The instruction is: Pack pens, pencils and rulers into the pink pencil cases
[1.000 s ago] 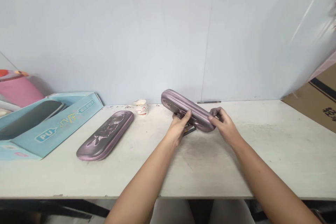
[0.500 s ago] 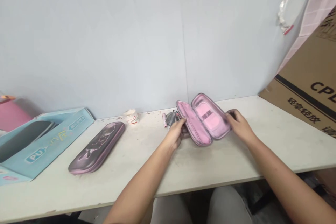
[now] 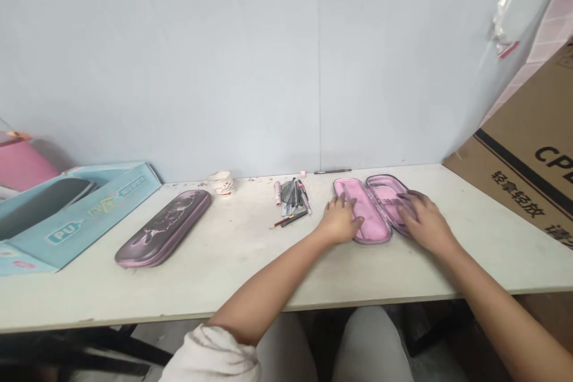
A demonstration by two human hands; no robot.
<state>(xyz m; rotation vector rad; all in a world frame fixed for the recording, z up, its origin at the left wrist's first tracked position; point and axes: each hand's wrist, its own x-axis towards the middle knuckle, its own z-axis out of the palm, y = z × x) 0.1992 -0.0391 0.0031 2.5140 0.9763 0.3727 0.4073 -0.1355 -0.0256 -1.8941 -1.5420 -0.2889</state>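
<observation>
- The open pink-lined case (image 3: 375,225) is lying unfolded on the right-hand part of the tabletop (image 3: 233,277), to the right of a loose pile of pens (image 3: 293,197).
- The left hand (image 3: 339,224) is resting on the left half with its fingers spread and not closing on anything.
- The right hand (image 3: 430,225) is reaching over the right half; its fingers are bending at the outer edge, and whether they are gripping it I cannot tell.
- For good handling, both palms should be pressing lightly and evenly, keeping the halves flat without straining the hinge or creasing the lining.
- The fingers should be staying clear of the elastic loops.
- The blue box (image 3: 101,218) is showing "PU"; its other lettering is too blurred to read.
- The carton (image 3: 528,158) is showing "CP", a cut-off letter, "轻拿轻放" (handle gently) and a cropped line starting "请".
</observation>
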